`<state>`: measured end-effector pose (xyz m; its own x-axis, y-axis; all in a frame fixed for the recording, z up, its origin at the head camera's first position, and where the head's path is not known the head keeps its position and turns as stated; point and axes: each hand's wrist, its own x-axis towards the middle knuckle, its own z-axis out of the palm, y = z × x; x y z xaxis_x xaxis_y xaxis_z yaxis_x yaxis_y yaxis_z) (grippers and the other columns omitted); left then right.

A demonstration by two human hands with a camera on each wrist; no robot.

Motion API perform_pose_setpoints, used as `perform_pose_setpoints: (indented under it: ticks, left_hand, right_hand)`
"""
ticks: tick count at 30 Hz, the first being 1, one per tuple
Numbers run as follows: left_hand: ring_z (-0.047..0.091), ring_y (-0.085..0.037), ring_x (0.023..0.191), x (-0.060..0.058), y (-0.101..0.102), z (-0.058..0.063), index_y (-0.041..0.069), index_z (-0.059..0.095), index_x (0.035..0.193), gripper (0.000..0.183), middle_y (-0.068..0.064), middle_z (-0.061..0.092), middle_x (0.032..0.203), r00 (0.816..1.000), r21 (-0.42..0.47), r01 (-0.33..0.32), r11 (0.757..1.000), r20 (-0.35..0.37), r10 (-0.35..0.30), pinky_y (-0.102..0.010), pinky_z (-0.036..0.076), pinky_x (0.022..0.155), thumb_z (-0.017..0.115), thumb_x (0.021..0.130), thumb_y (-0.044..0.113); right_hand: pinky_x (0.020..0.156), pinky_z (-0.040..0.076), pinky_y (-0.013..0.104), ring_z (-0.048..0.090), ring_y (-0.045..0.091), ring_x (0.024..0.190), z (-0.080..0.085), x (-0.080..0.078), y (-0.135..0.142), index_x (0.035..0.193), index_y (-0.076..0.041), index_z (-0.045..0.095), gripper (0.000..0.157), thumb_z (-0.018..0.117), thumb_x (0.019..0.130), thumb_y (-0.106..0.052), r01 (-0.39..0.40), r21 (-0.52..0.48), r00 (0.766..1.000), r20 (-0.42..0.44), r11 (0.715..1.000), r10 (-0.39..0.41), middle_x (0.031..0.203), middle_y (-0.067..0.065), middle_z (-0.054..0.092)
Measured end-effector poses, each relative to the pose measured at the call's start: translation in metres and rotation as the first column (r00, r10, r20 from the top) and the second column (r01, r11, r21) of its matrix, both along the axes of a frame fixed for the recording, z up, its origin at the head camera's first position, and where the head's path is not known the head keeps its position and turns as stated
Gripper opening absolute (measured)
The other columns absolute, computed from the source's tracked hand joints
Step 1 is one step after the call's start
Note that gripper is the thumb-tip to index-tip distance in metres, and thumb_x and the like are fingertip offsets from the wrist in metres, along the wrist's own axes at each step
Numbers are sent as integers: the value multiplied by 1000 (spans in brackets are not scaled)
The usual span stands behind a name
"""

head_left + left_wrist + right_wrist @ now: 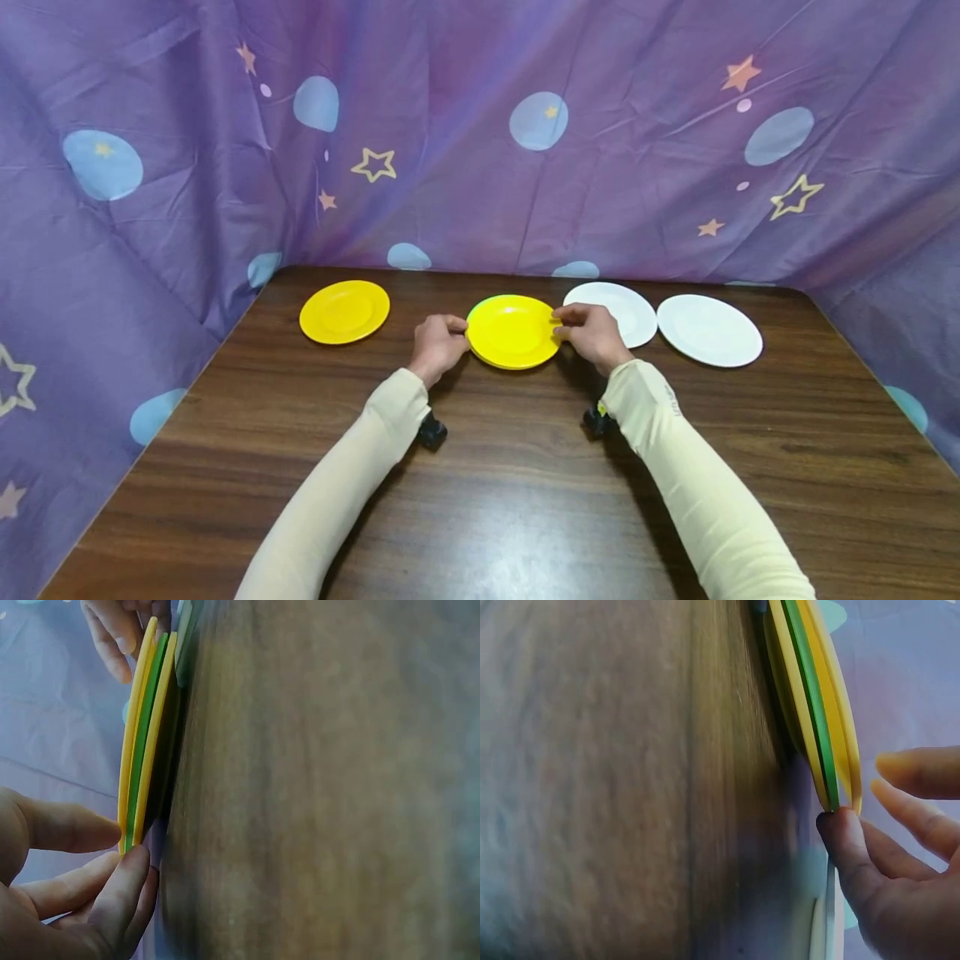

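Observation:
Between the two hands is a stack of plates [513, 332], with a yellow plate on top. Edge-on in the left wrist view, a green plate [146, 727] lies between the upper yellow plate [133, 742] and a lower yellow plate [157, 735]. My left hand [437, 346] pinches the stack's left rim between thumb and fingers. At the right rim, my right hand [595, 336] holds the edge with its thumb [844, 829] against it, while two fingers stand apart in the right wrist view. A slight gap shows between the top plate and the green one.
Another yellow plate [345, 312] lies at the back left of the brown wooden table [510, 483]. Behind and right of my right hand are a white plate [630, 312] and a second white plate [709, 331]. A purple patterned cloth [465, 200] hangs along the table's back.

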<state>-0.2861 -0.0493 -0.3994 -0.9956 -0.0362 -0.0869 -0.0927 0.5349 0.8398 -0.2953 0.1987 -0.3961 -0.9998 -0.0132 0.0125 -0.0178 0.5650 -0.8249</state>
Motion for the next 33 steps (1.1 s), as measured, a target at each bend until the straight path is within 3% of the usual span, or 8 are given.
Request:
perform_pose_setpoints:
  ticks: [7,15,20,25,33]
  left_hand:
    - [61,-24,111,-1,1,3,4,73,118,35,-12,74,120,1000,0,-12,1000,-7,12,-30,53,90,70,83,1]
    - [58,-27,125,-2,0,3,6,76,112,29,-11,73,123,1000,-21,13,1000,-16,-14,-38,51,103,71,84,4]
    - [56,-28,128,-2,0,3,5,75,113,29,-12,71,126,1000,-20,22,1000,-8,-22,-40,50,106,71,84,4]
    - [56,-28,128,-2,-1,3,5,75,114,31,-12,71,127,1000,-22,26,999,2,-26,-40,50,106,70,84,4]
    - [56,-28,129,-2,-1,5,5,76,114,31,-12,70,129,999,-25,45,999,-2,-45,-41,49,106,70,84,6]
  right_hand:
    - [77,45,11,67,32,113,3,3,-3,121,2,69,36,68,86,-3,22,41,1000,-19,999,-21,123,21,71]
    - [66,47,10,69,25,97,4,3,-3,118,-2,72,35,71,83,-2,81,54,996,-45,995,-79,121,19,72]
    - [68,46,10,65,17,93,4,0,0,119,1,71,35,71,84,0,69,-28,997,-22,997,-69,123,22,70]
    - [71,49,14,56,9,88,2,-4,4,126,3,66,41,66,84,2,-5,-136,1000,22,991,8,127,24,66]
    - [71,58,22,60,8,78,5,-7,14,142,6,50,57,55,85,8,-95,-371,971,171,924,169,143,23,45]
